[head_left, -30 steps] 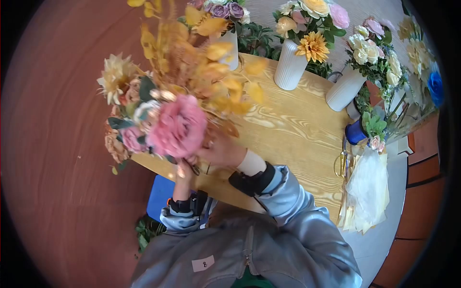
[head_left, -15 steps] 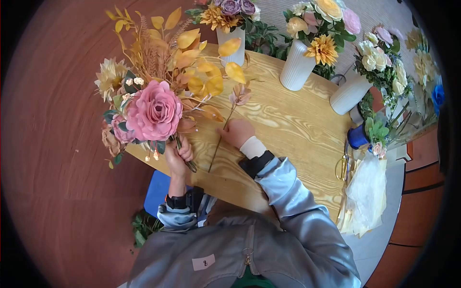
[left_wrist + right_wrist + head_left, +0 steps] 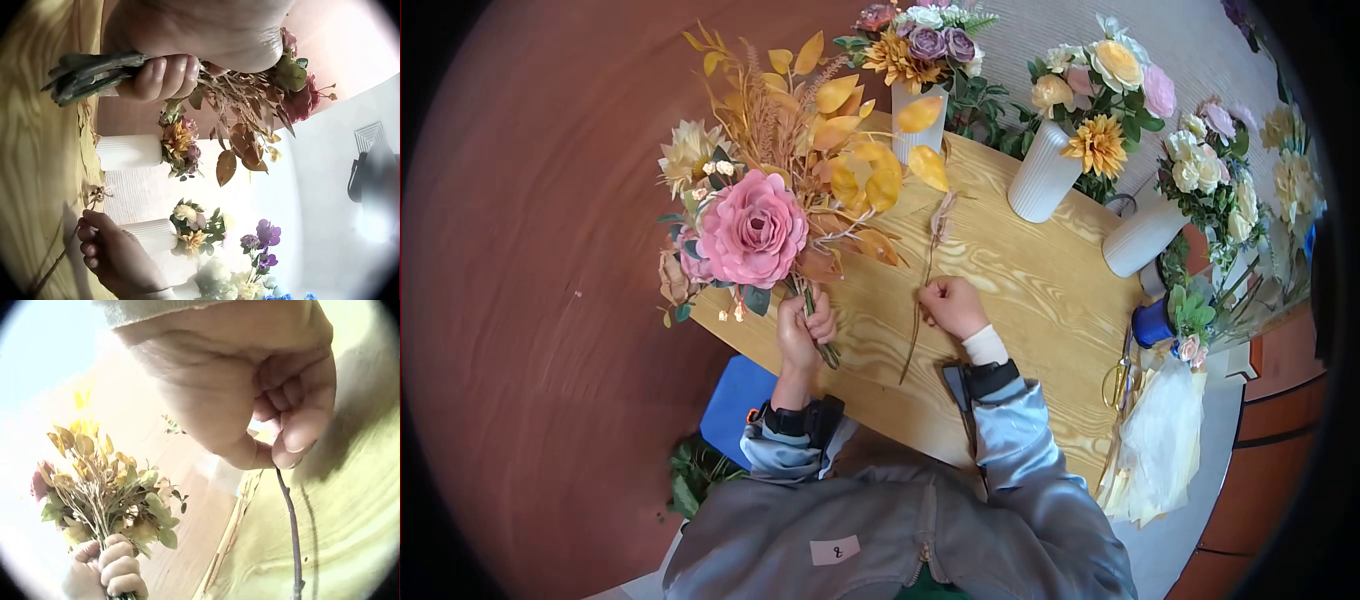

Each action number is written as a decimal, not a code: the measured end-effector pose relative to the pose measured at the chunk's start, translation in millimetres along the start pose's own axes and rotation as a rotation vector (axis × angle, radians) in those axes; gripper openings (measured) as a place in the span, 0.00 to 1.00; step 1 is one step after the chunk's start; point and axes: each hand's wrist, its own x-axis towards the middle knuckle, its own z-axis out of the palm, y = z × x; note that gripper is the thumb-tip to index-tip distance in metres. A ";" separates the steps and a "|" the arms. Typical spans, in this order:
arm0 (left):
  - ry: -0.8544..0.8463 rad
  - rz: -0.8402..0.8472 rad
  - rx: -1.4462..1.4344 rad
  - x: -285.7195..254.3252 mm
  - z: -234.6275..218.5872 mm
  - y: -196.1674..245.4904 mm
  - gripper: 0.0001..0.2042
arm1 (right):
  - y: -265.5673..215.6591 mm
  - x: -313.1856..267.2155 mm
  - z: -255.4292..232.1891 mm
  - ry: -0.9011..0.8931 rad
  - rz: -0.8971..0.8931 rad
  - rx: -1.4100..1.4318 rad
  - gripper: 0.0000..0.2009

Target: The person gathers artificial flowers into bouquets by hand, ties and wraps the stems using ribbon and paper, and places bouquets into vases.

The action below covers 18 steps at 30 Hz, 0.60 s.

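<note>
My left hand (image 3: 807,330) grips the bundled stems (image 3: 94,75) of an artificial bouquet, fingers curled round them. A large pink rose (image 3: 752,228) faces up from it, with a cream flower (image 3: 691,155) to the left and yellow-orange leaves (image 3: 865,175) at the right. To the right of the bouquet, my right hand (image 3: 953,305) pinches a single thin brown stem (image 3: 292,525) between thumb and fingertips, low over the wooden table (image 3: 1010,290). This stem carries a small dusty-pink flower head (image 3: 941,218) at its far end.
White ribbed vases with flowers (image 3: 1041,172) line the table's far edge. Gold-handled scissors (image 3: 1116,385), a blue ribbon spool (image 3: 1152,325) and pale wrapping sheets (image 3: 1160,435) lie at the right. A blue stool (image 3: 728,408) stands below the near-left edge.
My right hand was at the bouquet's stems a second ago; it has drawn away to the right with the single stem. The bouquet stays in my left hand. The head view has shifted slightly.
</note>
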 end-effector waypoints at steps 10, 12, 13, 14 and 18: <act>-0.013 -0.068 -0.103 0.3 17.5 0.9 0.08 | -17.9 -33.3 -5.5 0.187 -0.190 0.595 0.05; -0.018 -0.065 -0.104 0.7 18.2 -0.2 0.08 | -25.6 -40.1 -8.3 0.204 -0.232 0.596 0.05; -0.024 -0.063 -0.107 1.0 18.5 -0.9 0.08 | -29.1 -43.2 -10.1 0.223 -0.273 0.597 0.05; -0.025 -0.062 -0.106 1.2 18.9 -1.6 0.08 | -31.9 -45.9 -11.8 0.223 -0.275 0.597 0.05; -0.017 -0.070 -0.105 1.2 21.9 -2.6 0.09 | -40.3 -54.1 -17.0 0.236 -0.387 0.491 0.04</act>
